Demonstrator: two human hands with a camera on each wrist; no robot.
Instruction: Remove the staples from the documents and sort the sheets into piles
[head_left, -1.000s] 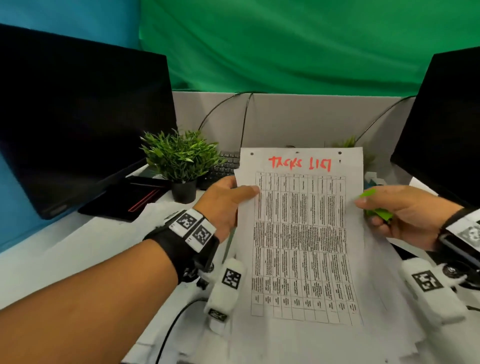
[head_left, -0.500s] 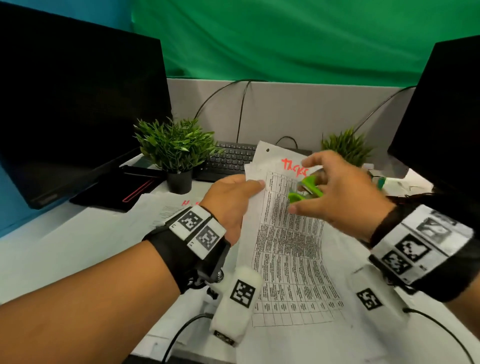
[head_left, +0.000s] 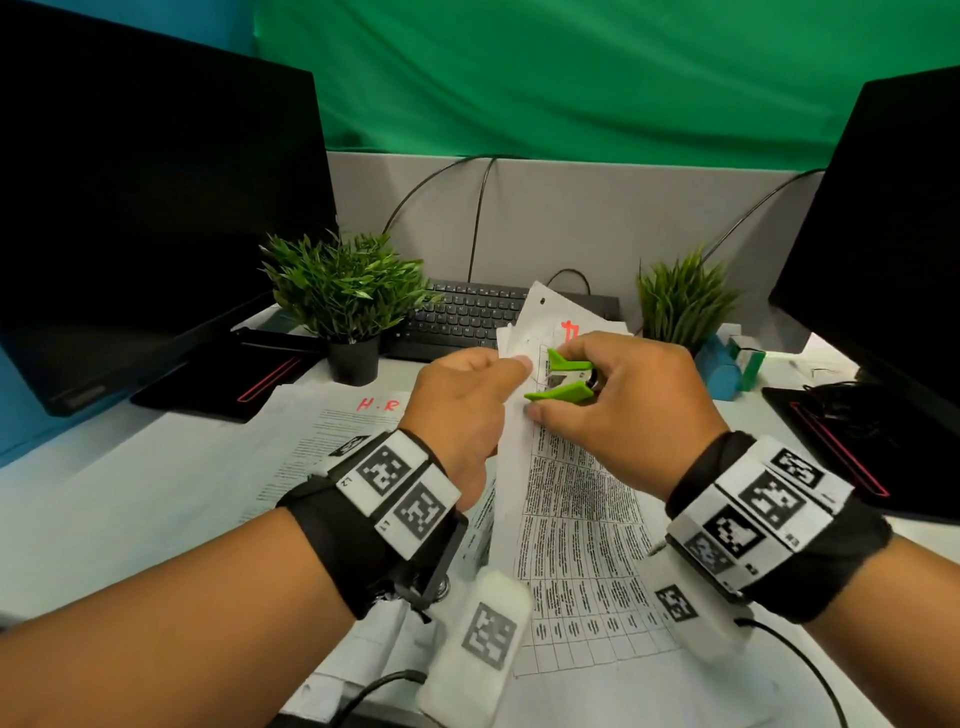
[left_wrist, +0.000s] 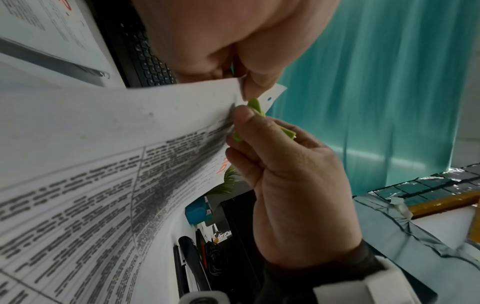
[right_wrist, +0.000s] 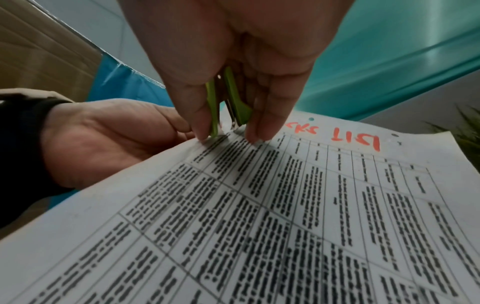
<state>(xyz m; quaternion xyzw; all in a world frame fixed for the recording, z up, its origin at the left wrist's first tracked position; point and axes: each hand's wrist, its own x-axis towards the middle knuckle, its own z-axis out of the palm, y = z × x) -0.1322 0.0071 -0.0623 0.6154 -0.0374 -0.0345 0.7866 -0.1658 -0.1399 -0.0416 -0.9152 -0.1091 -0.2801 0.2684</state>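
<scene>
A stapled document (head_left: 576, 509) with a printed table and a red handwritten heading is held tilted over the desk. My left hand (head_left: 498, 374) pinches its upper left corner, thumb on top. My right hand (head_left: 571, 415) grips a green staple remover (head_left: 563, 382) between thumb and fingers, its jaws set against that same corner. The right wrist view shows the staple remover (right_wrist: 233, 98) pointing down onto the document (right_wrist: 285, 205) beside my left hand (right_wrist: 103, 139). In the left wrist view the staple remover (left_wrist: 257, 107) meets the document's (left_wrist: 103, 144) edge. The staple itself is hidden.
A sheet headed "H.R" (head_left: 332, 431) lies on the desk at the left, with more loose paper under the document. Two potted plants (head_left: 348, 306) (head_left: 680, 306) flank a black keyboard (head_left: 462, 317). Dark monitors stand left (head_left: 156, 208) and right (head_left: 893, 249). A blue object (head_left: 722, 374) sits at right.
The document was held upright by both hands, the right at its right edge. The right hand has crossed with the staple remover to the upper left corner, and the document has dropped and tilted.
</scene>
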